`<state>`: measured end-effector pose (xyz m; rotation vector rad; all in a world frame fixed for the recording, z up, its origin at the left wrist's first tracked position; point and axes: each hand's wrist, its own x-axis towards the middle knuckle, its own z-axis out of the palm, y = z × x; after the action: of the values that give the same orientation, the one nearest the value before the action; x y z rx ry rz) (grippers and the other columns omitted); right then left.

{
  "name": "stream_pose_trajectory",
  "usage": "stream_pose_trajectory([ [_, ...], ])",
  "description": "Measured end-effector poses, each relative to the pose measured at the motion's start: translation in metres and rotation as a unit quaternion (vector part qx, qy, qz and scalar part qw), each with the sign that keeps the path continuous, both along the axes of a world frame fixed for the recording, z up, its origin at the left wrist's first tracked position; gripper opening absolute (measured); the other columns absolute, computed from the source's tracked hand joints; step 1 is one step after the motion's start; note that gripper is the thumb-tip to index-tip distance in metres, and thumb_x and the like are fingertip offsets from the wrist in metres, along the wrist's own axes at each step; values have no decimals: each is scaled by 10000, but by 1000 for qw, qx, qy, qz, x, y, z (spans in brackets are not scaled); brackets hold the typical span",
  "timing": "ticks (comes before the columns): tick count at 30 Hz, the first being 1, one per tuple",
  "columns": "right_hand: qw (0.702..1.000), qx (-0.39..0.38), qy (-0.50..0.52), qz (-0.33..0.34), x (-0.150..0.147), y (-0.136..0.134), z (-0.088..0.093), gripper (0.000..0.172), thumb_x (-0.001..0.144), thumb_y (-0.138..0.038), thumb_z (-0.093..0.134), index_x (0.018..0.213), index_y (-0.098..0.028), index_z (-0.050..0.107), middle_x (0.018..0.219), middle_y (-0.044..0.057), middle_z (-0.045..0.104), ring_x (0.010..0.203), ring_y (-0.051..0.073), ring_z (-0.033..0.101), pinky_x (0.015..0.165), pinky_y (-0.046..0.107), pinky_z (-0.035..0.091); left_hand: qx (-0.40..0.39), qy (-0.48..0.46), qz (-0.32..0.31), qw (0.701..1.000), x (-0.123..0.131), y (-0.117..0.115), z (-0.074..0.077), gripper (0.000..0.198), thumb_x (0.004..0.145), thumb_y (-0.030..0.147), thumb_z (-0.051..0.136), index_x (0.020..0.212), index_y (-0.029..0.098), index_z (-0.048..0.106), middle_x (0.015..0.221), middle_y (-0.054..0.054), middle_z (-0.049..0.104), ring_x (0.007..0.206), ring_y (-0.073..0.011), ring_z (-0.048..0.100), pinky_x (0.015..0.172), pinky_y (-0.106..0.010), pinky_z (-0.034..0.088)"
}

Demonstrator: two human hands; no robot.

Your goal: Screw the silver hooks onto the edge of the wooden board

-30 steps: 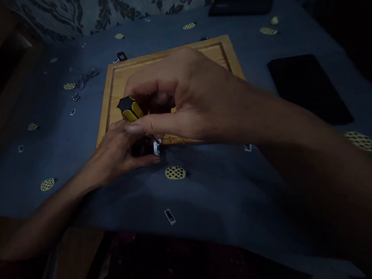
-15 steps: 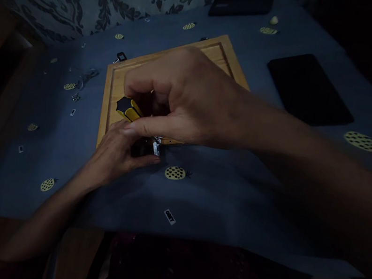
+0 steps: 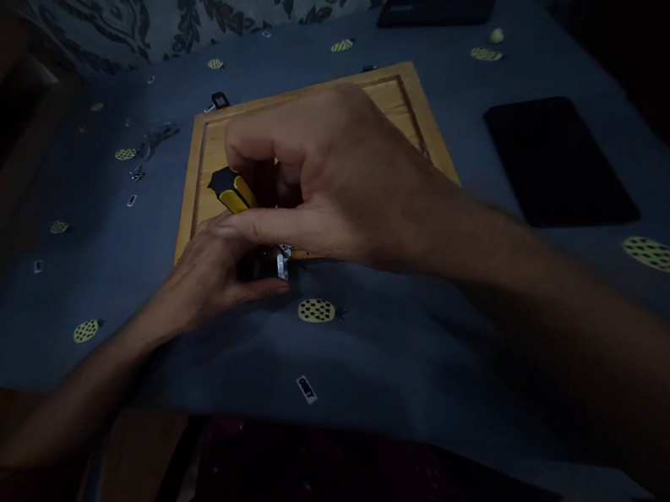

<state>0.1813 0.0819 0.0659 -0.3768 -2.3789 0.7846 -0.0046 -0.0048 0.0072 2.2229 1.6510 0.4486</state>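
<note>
Lying on blue spotted cloth (image 3: 420, 359), wooden board (image 3: 400, 95) in dim room.

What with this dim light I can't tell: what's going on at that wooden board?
A person's right hand grips a yellow-and-black tool handle over the near left corner of the wooden board. The left hand holds a small dark part with a metal edge just below it, on the blue cloth.
</note>
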Motion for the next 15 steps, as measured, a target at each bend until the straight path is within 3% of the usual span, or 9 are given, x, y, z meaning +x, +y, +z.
stream_pose_trajectory([
  [15, 1000, -5, 0, -17, -4, -4, 3, 439, 863, -285, 761, 626, -197, 401, 666, -43, 540, 710, 108, 561, 617, 251, 445, 22, -13, -26, 999, 0, 2, 0, 365, 857, 487, 762, 1098, 216, 722, 973, -66, 764, 969, -323, 725, 897, -494, 565],
])
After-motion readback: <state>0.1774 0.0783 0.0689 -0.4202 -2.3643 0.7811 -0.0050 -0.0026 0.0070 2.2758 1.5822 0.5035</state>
